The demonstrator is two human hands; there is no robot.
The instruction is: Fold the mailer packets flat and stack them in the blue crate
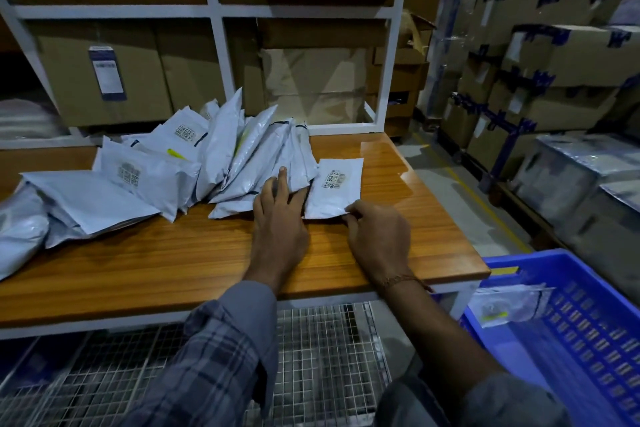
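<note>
The mailer packet (334, 188) lying at the right edge of the pile (194, 163) on the bench (173, 253) looks light, thin and limp, a glossy plastic film that would probably slide easily over the wood and crease wherever it is pressed; its bare corners and edges seem the best places to take hold, clear of the printed label. The right hand (379, 236) pinches the packet's near right corner, fingers curled onto the film. The left hand (278, 218) rests with fingers spread and fairly straight across the neighbouring packets just beside it, pressing rather than gripping. The blue crate (588, 340) stands low at the right, beside the bench, with one packet (509, 305) already inside.
</note>
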